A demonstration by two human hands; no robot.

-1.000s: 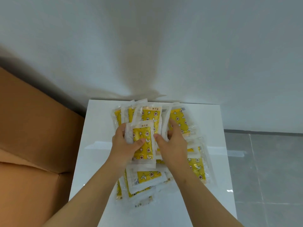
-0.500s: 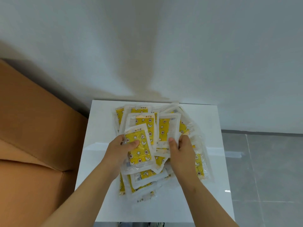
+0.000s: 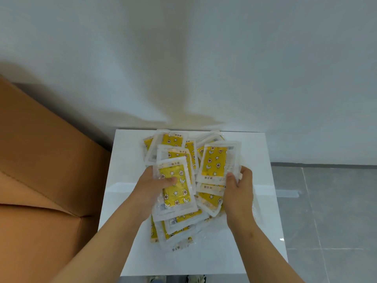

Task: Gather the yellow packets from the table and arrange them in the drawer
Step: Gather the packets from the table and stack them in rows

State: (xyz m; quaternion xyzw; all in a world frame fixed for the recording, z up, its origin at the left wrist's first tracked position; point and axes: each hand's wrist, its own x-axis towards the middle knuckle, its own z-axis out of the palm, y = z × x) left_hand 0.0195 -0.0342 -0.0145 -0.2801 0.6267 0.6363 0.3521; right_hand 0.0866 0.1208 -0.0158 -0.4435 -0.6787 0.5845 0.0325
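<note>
Your left hand is holding a small stack of yellow star-printed plastic packets, thumb lying across the top one, grip clamped on the stack. Your right hand is pinching another yellow packet by its lower corner, grip clamped on it. The remaining pile is lying overlapped on the glossy white tabletop, under both hands. A brown cardboard box is sitting just left of the tabletop

left hand grips packet stack | right hand pinches one packet (tilted) | white table
</note>
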